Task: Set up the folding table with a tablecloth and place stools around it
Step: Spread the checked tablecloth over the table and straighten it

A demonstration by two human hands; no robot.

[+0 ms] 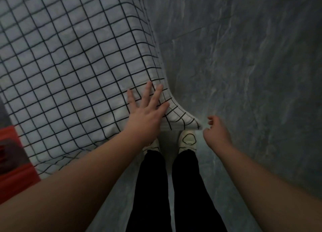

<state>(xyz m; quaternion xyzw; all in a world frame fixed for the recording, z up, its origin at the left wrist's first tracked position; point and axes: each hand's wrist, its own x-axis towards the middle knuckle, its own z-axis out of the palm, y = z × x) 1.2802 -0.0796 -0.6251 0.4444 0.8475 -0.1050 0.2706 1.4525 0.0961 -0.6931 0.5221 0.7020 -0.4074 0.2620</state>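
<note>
The left hand (148, 116) is pressing the cloth (69, 75) mid-frame, fingers (148, 90) spread. The right hand (217, 130) is pinching its corner.

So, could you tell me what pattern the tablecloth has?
The tablecloth is white with a thin black grid; head view.

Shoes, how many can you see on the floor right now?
2. The left shoe is partly hidden behind the wrist of the left hand; the right shoe lies just below the tablecloth corner. The cloth could hide others.
</note>
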